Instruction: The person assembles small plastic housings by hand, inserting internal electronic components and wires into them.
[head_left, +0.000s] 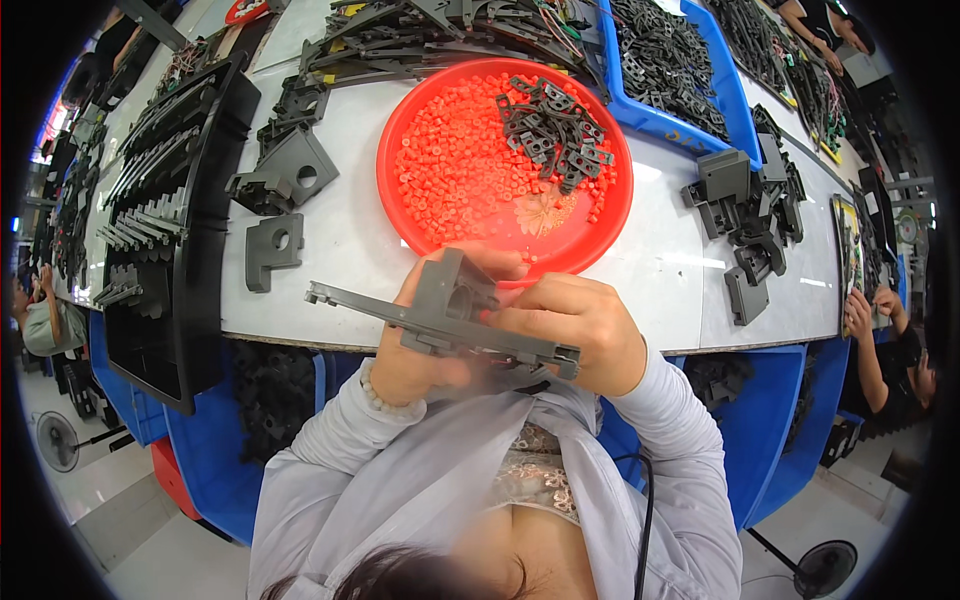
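My left hand [405, 368] is closed around a dark grey plastic housing [455, 295] with a round opening, attached to a long narrow bar that slants across in front of me. My right hand [590, 325] is closed at the housing's right side. At its fingertips, by the round opening, a small orange-red plastic piece [486, 316] shows. Just beyond both hands lies a round red tray [400, 215] with many small orange-red plastic rings [440, 165] in it. Black plastic clips [560, 135] are heaped on the tray's far right.
Grey brackets [275, 245] lie left of the tray, and more grey housings [745, 220] to its right. A black rack [190, 340] of grey strips stands at the left. Behind are a blue bin [745, 125] of dark parts and piled grey bars [420, 35]. Other people work at both sides.
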